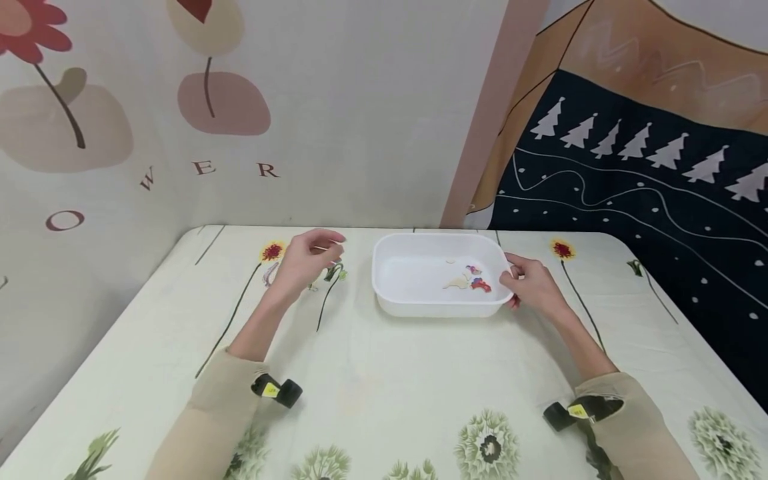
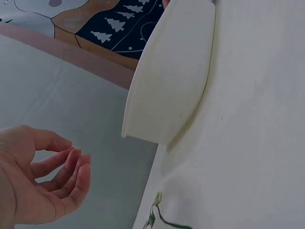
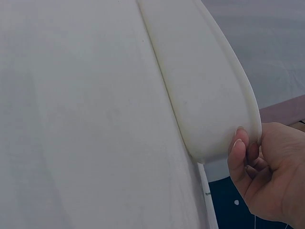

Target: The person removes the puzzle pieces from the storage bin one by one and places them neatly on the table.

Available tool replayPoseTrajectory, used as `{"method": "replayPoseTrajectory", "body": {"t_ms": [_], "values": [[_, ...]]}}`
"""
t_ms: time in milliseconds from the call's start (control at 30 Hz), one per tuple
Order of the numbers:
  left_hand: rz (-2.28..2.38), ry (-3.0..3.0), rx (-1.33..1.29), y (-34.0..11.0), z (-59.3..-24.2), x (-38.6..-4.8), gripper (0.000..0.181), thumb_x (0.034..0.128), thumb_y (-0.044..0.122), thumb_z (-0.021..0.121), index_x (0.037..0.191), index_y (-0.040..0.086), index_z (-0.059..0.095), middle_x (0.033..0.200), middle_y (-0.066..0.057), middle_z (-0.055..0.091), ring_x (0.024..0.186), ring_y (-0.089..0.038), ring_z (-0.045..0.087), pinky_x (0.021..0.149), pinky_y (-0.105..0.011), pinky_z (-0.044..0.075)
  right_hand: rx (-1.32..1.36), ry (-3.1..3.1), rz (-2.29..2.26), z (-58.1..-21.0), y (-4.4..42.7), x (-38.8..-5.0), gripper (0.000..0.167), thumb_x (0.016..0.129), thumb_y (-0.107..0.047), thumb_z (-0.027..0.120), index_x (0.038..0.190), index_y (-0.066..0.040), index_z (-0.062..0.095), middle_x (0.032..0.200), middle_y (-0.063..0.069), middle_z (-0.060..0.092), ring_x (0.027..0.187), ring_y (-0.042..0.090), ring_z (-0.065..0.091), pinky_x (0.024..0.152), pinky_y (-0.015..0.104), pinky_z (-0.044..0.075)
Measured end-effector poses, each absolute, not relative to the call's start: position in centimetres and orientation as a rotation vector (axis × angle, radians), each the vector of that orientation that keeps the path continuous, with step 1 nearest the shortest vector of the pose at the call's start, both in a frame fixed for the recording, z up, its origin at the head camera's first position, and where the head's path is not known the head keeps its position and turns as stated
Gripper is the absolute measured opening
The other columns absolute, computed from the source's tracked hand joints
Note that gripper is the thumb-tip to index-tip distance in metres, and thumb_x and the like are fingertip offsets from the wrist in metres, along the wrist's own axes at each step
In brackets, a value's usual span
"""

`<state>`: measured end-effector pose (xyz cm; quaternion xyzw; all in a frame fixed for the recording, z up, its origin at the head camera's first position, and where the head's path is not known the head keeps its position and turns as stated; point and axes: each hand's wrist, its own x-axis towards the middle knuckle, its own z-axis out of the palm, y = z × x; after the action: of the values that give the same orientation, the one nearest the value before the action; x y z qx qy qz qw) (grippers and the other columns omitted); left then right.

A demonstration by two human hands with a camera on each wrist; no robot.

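A white tray (image 1: 441, 309) stands near the table's far edge, with several small flat colourful pieces (image 1: 480, 285) and a pale piece (image 1: 457, 283) inside on its right side. My right hand (image 1: 537, 287) grips the tray's right end; in the right wrist view the hand (image 3: 271, 171) has its fingers curled at the tray's (image 3: 209, 95) rim. Left of the tray, my left hand (image 1: 303, 263) is raised with loosely curled fingers. The left wrist view shows this hand (image 2: 47, 176) apart from the tray (image 2: 167, 71), with nothing visible in its fingers.
Small flat pieces, one purplish (image 1: 270, 275) and one green (image 1: 343, 274), lie around my left hand on the flower-printed tablecloth (image 1: 360, 373). Behind the table hang a pale printed curtain (image 1: 360, 133) and a dark cloth with white trees (image 1: 630, 180).
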<state>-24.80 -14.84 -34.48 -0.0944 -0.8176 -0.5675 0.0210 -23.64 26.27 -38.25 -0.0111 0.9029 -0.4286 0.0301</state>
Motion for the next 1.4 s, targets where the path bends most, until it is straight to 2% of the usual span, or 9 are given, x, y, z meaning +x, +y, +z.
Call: {"method": "replayPoseTrajectory", "body": {"t_ms": [67, 233, 433, 733, 1000, 1200, 1400], "values": [[-1.771, -2.526, -0.329, -14.0, -34.3, -24.8, 0.025, 0.0979, 0.010, 0.062, 0.120, 0.000, 0.066, 0.107, -0.017, 0.066, 0.086, -0.018, 0.067, 0.080, -0.029, 0.055, -0.036, 2.784, -1.321, -38.2, 26.2, -23.6, 0.063, 0.095, -0.010, 0.050, 0.154, 0.005, 0.033, 0.088, 0.019, 0.058, 0.055, 0.022, 0.061, 0.054, 0.027, 0.054], [-1.799, -2.508, -0.404, -11.8, -34.2, -24.9, 0.024, 0.0976, 0.010, 0.064, 0.119, 0.000, 0.067, 0.103, -0.014, 0.067, 0.091, -0.031, 0.066, 0.075, -0.025, 0.051, -0.025, 2.790, -1.313, -38.2, 26.2, -23.6, 0.063, 0.095, -0.011, 0.050, 0.154, 0.004, 0.033, 0.089, 0.020, 0.058, 0.055, 0.022, 0.061, 0.055, 0.027, 0.054], [-1.872, -2.472, -0.490, -9.2, -34.4, -24.8, 0.021, 0.0966, 0.007, 0.064, 0.116, 0.000, 0.069, 0.101, -0.013, 0.069, 0.095, -0.040, 0.065, 0.079, -0.030, 0.051, -0.036, 2.792, -1.329, -38.1, 26.2, -23.6, 0.062, 0.095, -0.009, 0.051, 0.153, 0.005, 0.034, 0.086, 0.017, 0.057, 0.054, 0.020, 0.060, 0.053, 0.027, 0.054], [-1.876, -2.508, -0.609, -5.9, -34.9, -25.0, 0.020, 0.0961, 0.006, 0.064, 0.115, 0.000, 0.069, 0.104, -0.020, 0.070, 0.088, -0.031, 0.067, 0.079, -0.029, 0.052, -0.069, 2.787, -1.366, -38.1, 26.1, -23.5, 0.062, 0.093, -0.006, 0.050, 0.152, 0.008, 0.034, 0.085, 0.019, 0.057, 0.052, 0.018, 0.060, 0.051, 0.027, 0.054], [-1.886, -2.581, -0.661, -3.4, -35.2, -25.8, 0.021, 0.0954, 0.005, 0.064, 0.116, 0.000, 0.068, 0.098, -0.015, 0.071, 0.095, -0.043, 0.066, 0.078, -0.028, 0.052, -0.069, 2.779, -1.375, -38.1, 26.1, -23.5, 0.062, 0.093, -0.006, 0.051, 0.152, 0.009, 0.034, 0.086, 0.019, 0.057, 0.052, 0.018, 0.060, 0.051, 0.027, 0.054], [-1.871, -2.682, -0.625, -1.6, -35.7, -26.6, 0.027, 0.0951, 0.009, 0.067, 0.120, -0.002, 0.067, 0.100, -0.011, 0.070, 0.091, -0.028, 0.067, 0.076, -0.026, 0.053, -0.080, 2.784, -1.374, -38.1, 26.0, -23.4, 0.062, 0.093, -0.006, 0.050, 0.151, 0.009, 0.035, 0.085, 0.020, 0.058, 0.052, 0.018, 0.060, 0.051, 0.028, 0.054], [-1.886, -2.740, -0.593, -0.1, -35.9, -27.2, 0.027, 0.0959, 0.012, 0.067, 0.120, 0.000, 0.067, 0.101, -0.009, 0.068, 0.090, -0.026, 0.065, 0.077, -0.028, 0.054, -0.074, 2.782, -1.371, -38.0, 26.1, -23.4, 0.062, 0.093, -0.005, 0.050, 0.151, 0.009, 0.035, 0.083, 0.019, 0.057, 0.052, 0.018, 0.060, 0.051, 0.028, 0.054]]}}
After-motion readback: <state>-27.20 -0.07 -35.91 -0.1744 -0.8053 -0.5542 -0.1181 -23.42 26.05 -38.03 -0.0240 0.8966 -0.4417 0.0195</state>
